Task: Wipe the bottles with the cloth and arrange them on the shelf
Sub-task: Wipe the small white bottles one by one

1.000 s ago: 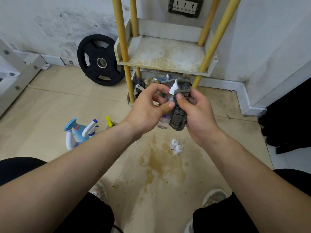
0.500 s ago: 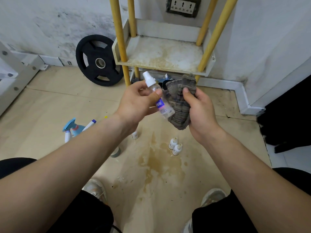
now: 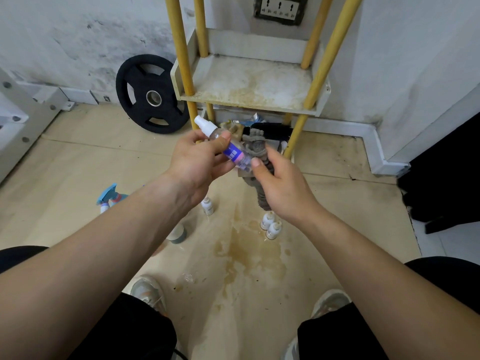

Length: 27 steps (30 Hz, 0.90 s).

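Grey cloth (image 3: 261, 198) bunched in right hand (image 3: 281, 189), fingers curled round it, pressed against lower end of small spray bottle (image 3: 231, 152). Left hand (image 3: 197, 162) pinches bottle near neck, white nozzle pointing up-left. Step: wiping, probably close to done. Next: carry bottle forward to shelf (image 3: 249, 81), stand upright. Entry between yellow posts (image 3: 183, 53); raised lips at sides, front open. More bottles (image 3: 270, 226) on floor below hands.

Scuffed white wall (image 3: 78, 35) bearing a multi-outlet socket (image 3: 280, 9); black weight plate (image 3: 153, 93) leaning against it; white baseboard (image 3: 363, 131); beige floor (image 3: 78, 157) with a brown stain (image 3: 249, 250).
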{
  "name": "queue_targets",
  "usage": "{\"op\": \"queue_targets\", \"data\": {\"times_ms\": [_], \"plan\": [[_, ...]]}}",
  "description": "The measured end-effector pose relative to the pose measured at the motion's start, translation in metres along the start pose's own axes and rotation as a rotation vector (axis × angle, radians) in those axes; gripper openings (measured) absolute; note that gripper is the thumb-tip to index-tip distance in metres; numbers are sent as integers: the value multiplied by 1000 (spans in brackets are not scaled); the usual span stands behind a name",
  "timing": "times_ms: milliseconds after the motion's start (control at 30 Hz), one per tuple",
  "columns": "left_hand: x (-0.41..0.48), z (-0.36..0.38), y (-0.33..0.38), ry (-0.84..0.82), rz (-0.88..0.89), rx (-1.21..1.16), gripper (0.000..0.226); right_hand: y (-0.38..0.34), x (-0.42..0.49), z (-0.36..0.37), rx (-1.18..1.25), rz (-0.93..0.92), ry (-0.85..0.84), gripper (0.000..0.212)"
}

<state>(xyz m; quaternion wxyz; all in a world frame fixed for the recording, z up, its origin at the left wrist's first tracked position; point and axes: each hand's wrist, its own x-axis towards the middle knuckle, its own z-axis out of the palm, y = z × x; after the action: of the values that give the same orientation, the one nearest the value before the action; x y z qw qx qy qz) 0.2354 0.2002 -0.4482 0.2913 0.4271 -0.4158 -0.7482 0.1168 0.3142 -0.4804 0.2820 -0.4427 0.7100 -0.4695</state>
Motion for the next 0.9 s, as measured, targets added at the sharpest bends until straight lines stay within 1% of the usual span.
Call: {"op": "queue_targets", "data": {"times_ms": [67,133,233,300,367,433,500,567,600,667,733,767,833,900], "plan": [[1,0,1,-22,-5,-23,31,-2,3,0,270,133,33,20],[-1,2,0,-75,5,-7,39,-2,7,-2,474,224,84,25],[-4,3,-2,-114,20,112,47,-2,10,-8,624,291,163,26],[-3,1,-1,-119,6,194,51,-1,13,-11,641,303,206,25],[-1,-2,2,-128,12,262,45,-2,14,-13,623,290,229,26],[1,-5,5,-142,86,397,36,-1,15,-15,542,265,247,22],[2,-7,8,-191,203,598,31,1,14,-15,472,237,272,10],[-1,-7,7,-279,267,776,31,1,13,-14,448,208,291,11],[-2,-6,5,-321,272,820,31,-1,13,-15,471,192,300,12],[-5,-4,-2,-350,258,804,27,-6,12,-16,615,186,328,17],[-7,1,-10,-317,228,714,21,-8,12,-17,795,201,320,26],[-9,3,-13,-295,195,659,19,-6,12,-17,846,218,305,32],[-11,6,-17,-270,111,561,18,-2,10,-16,882,247,271,43],[-13,6,-20,-261,45,517,20,3,9,-14,850,251,263,41]]}}
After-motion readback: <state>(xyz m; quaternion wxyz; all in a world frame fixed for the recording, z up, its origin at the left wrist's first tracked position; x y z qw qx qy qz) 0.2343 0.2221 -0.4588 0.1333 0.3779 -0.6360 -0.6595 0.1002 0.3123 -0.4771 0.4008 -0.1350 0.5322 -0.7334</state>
